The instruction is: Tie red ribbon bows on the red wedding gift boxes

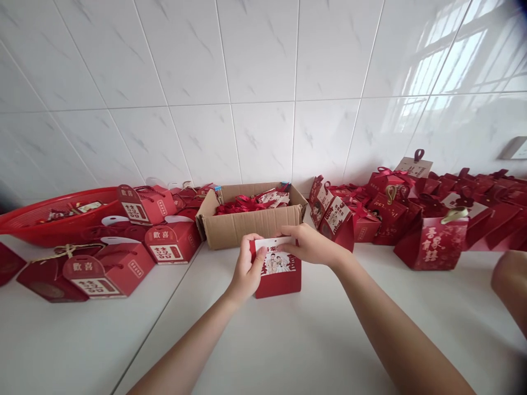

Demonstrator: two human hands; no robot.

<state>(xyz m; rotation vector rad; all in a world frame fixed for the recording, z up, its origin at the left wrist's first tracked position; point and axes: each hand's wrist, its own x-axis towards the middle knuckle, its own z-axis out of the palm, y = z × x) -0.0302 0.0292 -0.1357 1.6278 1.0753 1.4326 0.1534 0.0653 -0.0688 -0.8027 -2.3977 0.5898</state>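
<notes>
A red gift box point(279, 283) with a white illustrated card on its front stands upright on the white table, in front of the cardboard box. My left hand point(248, 269) grips its left edge, the thumb lying on the card. At the upper right of the same box, my right hand point(307, 244) holds the top edge, fingers bent over it. The card point(278, 262) shows a drawn couple and dark red lettering; its top right part is covered by my right fingers.
Behind is an open cardboard box point(247, 227) with red ribbons. Red gift boxes point(109, 269) and a red basket point(45, 219) are at left. Many red gift bags point(436, 243) line the right side. Another person's arm point(510, 280) shows at the right edge.
</notes>
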